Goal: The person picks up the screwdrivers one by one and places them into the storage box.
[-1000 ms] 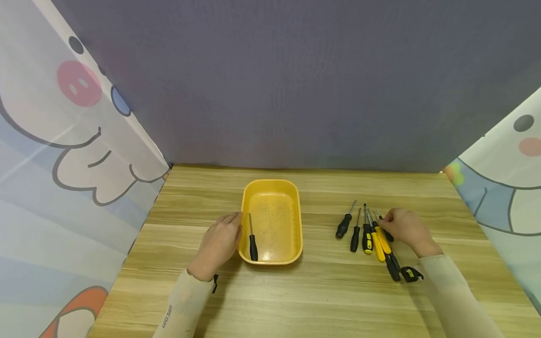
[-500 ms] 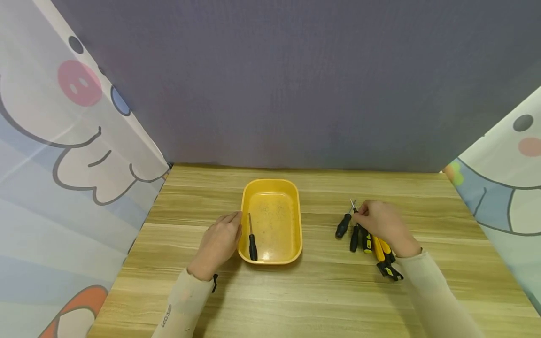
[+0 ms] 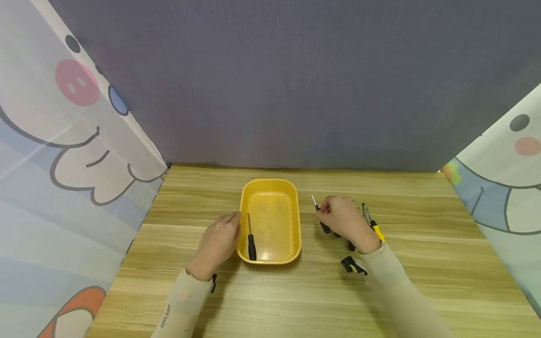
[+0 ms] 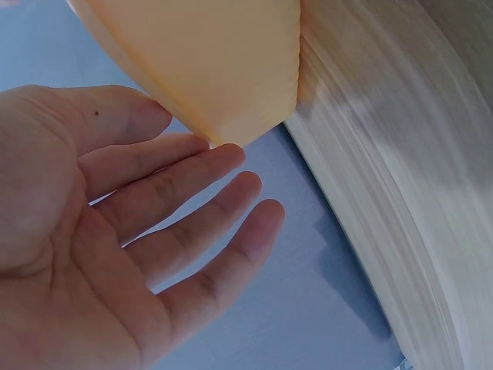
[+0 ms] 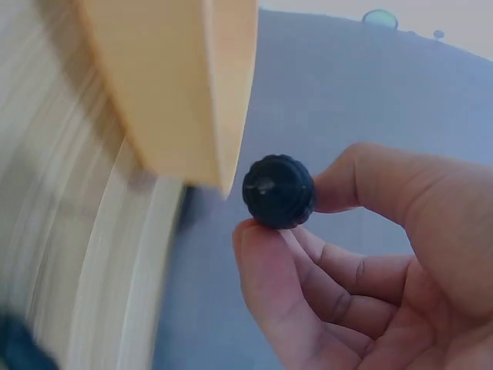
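My right hand [image 3: 343, 219] pinches a small screwdriver [image 3: 315, 203] between thumb and fingers, above the table right of the yellow tray [image 3: 299, 220]. Its shaft points up and left. In the right wrist view the screwdriver's black handle [image 5: 279, 191] is seen end-on, the tray wall [image 5: 173, 100] close by. My left hand [image 3: 217, 241] rests at the tray's left side. In the left wrist view its fingers [image 4: 231, 212] are spread and nearly straight, with fingertips touching the tray edge. Inside the tray lies one black-handled screwdriver [image 3: 251, 246] along the left wall.
More screwdrivers lie on the wooden table [image 3: 422, 263], partly hidden under my right hand and forearm; one has a yellow handle [image 3: 377, 231]. A grey panel [image 3: 270, 84] stands at the table's back, with printed cloths [image 3: 520, 188] at both sides.
My right hand has lifted the small screwdriver from the right end of the tool group and carried it left towards the tray. The left hand and tray have stayed in place.
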The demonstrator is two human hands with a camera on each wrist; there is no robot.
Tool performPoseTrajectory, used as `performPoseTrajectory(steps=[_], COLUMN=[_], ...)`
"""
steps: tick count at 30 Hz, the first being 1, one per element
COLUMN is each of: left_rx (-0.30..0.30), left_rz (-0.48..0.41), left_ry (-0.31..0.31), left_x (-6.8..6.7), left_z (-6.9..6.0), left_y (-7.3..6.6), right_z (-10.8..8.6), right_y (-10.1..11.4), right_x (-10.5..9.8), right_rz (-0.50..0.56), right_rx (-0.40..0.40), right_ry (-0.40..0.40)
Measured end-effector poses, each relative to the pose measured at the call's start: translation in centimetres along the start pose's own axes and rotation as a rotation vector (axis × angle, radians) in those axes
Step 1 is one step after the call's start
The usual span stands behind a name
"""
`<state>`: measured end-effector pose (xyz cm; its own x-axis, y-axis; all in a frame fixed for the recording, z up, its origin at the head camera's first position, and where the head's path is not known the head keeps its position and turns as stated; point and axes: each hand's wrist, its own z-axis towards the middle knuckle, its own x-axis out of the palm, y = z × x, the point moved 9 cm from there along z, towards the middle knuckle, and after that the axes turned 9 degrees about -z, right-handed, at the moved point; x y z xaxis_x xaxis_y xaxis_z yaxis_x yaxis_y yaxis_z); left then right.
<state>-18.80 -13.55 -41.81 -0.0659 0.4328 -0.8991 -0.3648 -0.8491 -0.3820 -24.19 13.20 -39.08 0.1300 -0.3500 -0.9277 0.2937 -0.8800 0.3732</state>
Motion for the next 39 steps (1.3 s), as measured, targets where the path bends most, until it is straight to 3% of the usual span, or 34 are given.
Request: performPoseTrajectory(steps=[15, 27, 39], left_rx=[-0.026, -0.034, -0.043], left_rz=[-0.001, 0.01, 0.004], left_ry=[0.027, 0.028, 0.032], left_x=[0.2, 0.0, 0.2], left_z=[0.1, 0.2, 0.1], left_y=[0.1, 0.2, 0.3], right_z=[2.2, 2.6, 2.3], right_y=[6.3, 10.2, 11.4], right_x=[4.4, 9.0, 11.1], right_rz=[0.076, 0.046, 0.064], right_rx=[-0.027, -0.097, -0.079], right_ry=[0.106, 0.16, 0.217])
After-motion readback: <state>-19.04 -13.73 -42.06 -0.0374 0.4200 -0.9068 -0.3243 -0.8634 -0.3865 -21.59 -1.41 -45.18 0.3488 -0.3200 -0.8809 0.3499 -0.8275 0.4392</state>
